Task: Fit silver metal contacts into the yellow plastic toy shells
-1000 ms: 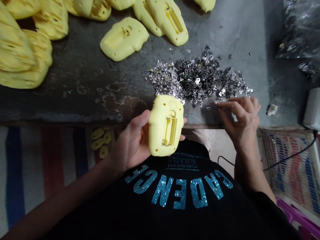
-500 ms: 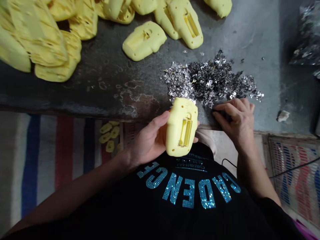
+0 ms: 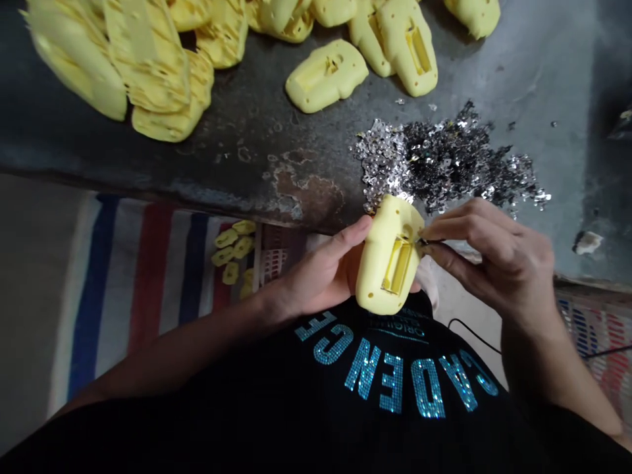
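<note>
My left hand (image 3: 323, 273) grips a yellow plastic shell (image 3: 388, 263) from the left, just in front of the table edge, its open battery slot facing up. My right hand (image 3: 494, 253) pinches a small metal contact piece (image 3: 427, 241) between thumb and forefinger, held against the right rim of the shell's slot. A heap of shiny metal contact pieces (image 3: 447, 161) lies on the dark tabletop (image 3: 296, 164) just beyond both hands.
Several more yellow shells (image 3: 326, 76) lie along the far side of the table, stacked at the left (image 3: 143, 66). Small yellow parts (image 3: 234, 247) sit on a striped sack (image 3: 138, 276) below the table edge. A black cable (image 3: 469, 329) runs at the right.
My right hand has left the heap's edge with a metal piece and come to the shell's slot. The view has shifted, so everything sits further right.
</note>
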`<action>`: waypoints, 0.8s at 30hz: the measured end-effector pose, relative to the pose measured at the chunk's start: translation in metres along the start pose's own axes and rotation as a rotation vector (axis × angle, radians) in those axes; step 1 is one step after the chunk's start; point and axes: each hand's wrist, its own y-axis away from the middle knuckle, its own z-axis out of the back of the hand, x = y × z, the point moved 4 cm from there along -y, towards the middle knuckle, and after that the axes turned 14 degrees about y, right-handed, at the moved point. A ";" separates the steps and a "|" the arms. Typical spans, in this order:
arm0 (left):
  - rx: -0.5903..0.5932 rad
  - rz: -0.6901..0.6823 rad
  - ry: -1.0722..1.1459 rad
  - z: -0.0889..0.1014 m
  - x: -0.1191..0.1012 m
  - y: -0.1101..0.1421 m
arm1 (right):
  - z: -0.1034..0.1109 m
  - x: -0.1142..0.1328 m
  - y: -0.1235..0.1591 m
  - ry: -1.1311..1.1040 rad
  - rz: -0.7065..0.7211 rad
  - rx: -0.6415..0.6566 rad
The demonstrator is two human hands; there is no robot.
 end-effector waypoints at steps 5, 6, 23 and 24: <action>0.028 0.007 -0.017 -0.005 0.001 0.002 | 0.004 0.012 -0.009 0.167 0.162 0.088; 0.027 0.004 -0.017 -0.005 0.002 0.002 | 0.005 0.014 -0.010 0.205 0.187 0.095; -0.005 -0.026 -0.094 -0.010 0.004 0.004 | 0.010 0.025 -0.019 0.269 0.320 0.198; -0.003 -0.022 -0.090 -0.010 0.004 0.004 | 0.010 0.025 -0.018 0.257 0.307 0.190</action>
